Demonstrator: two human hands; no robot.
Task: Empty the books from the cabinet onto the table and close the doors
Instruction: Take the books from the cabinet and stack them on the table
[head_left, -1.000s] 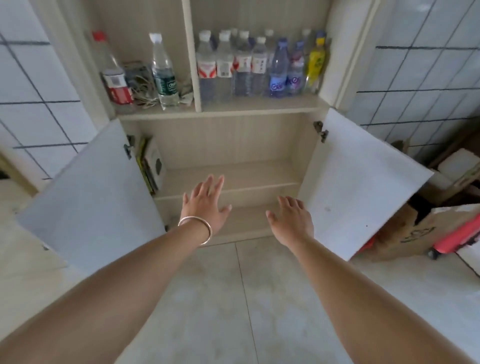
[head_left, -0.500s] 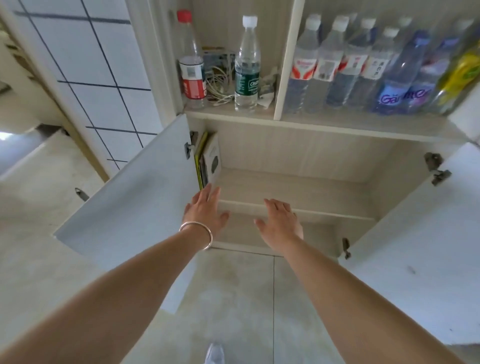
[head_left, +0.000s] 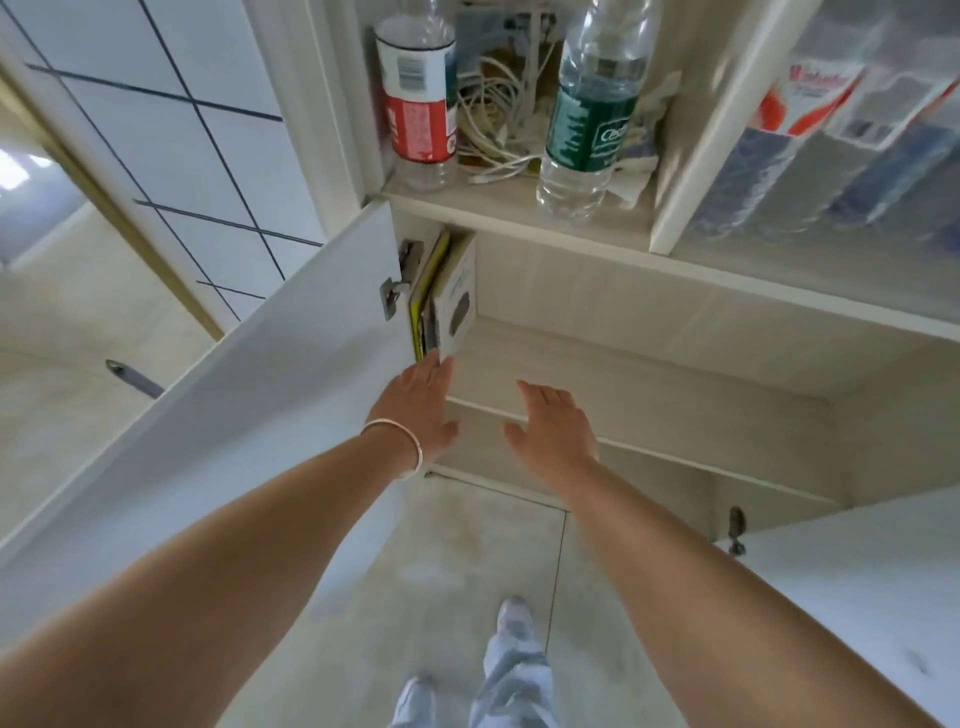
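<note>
Inside the open cabinet (head_left: 649, 332), the books (head_left: 444, 301) stand upright against its left wall, long axis vertical, just above and ahead of the nearer left hand (head_left: 421, 410), whose flat, empty grip nearly touches them, while the right hand (head_left: 553, 423) hovers open alongside.

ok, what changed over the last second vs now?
Both hands advanced toward the cabinet's left side. The left hand now reaches the bottom edge of the books; whether it touches is unclear. The right hand trails, open. No grip yet. Books upright against the left wall, both doors open, as before.
</note>
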